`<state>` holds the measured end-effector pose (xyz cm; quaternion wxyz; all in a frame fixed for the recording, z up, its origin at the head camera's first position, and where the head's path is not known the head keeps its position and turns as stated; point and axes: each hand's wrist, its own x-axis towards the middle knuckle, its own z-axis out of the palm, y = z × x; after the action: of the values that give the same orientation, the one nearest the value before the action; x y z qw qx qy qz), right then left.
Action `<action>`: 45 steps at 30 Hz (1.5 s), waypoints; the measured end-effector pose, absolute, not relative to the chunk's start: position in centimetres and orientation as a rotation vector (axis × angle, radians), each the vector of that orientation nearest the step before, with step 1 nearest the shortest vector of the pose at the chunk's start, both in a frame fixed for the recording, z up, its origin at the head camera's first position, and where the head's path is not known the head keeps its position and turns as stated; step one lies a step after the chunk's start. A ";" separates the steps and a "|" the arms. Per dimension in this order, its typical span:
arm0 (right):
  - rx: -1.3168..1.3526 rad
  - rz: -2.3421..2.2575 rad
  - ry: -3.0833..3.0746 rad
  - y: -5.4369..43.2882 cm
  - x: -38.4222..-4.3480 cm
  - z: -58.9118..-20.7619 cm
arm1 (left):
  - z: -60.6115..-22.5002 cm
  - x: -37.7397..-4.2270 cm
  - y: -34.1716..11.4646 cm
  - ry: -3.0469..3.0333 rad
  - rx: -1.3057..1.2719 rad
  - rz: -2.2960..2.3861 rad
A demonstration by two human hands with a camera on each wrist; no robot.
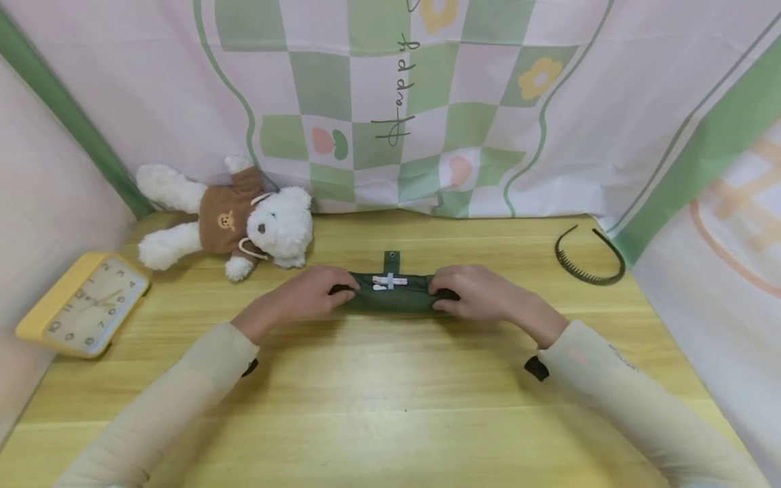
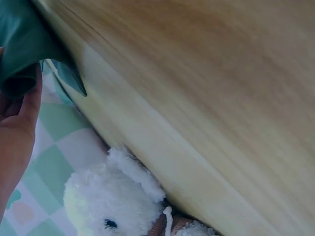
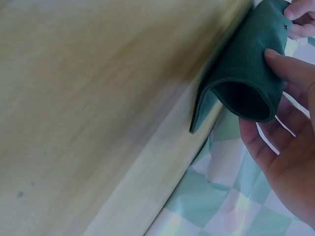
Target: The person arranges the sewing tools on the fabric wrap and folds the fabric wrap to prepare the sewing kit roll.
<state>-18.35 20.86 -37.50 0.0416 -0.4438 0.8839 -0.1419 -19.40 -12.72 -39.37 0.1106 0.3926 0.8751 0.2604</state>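
Observation:
A dark green fabric roll-up pouch (image 1: 396,303) lies across the middle of the wooden table. My left hand (image 1: 311,293) grips its left end between thumb and fingers, while my right hand (image 1: 478,291) holds the right end. A strap with a snap (image 1: 392,261) sticks out from the far edge, and small white and pinkish items (image 1: 389,280) show at the centre. In the right wrist view the rolled end (image 3: 248,73) forms an open tube, with a loose flap beside it. Only part of the left hand (image 2: 17,132) appears in the left wrist view, against the green fabric.
At the back left lies a white plush dog (image 1: 228,213) in a brown hoodie. A yellow clock (image 1: 85,303) stands at the left edge. Towards the right edge is a black toothed headband (image 1: 588,261). A checked curtain (image 1: 378,115) hangs behind the table (image 1: 390,407).

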 end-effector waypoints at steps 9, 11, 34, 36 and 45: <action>-1.161 -0.605 2.605 21.3 -20.4 -37.5 | -39.8 -20.8 -12.9 2.519 1.045 0.894; -1.134 -0.609 2.594 21.3 -20.7 -37.5 | -39.9 -21.0 -12.9 2.527 1.041 0.906; -1.365 -0.391 2.709 20.2 -20.1 -38.8 | -40.6 -19.7 -11.3 2.771 1.394 0.422; -1.367 -0.376 2.711 20.1 -19.9 -38.7 | -40.6 -19.5 -11.4 2.758 1.386 0.448; -1.407 -0.340 2.761 19.7 -18.7 -38.5 | -41.0 -18.9 -11.5 2.801 1.624 0.402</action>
<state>-18.72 19.65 -38.52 0.0120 -0.4512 0.8856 -0.1092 -18.86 -11.47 -41.03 -0.0603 0.4970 0.8569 0.1229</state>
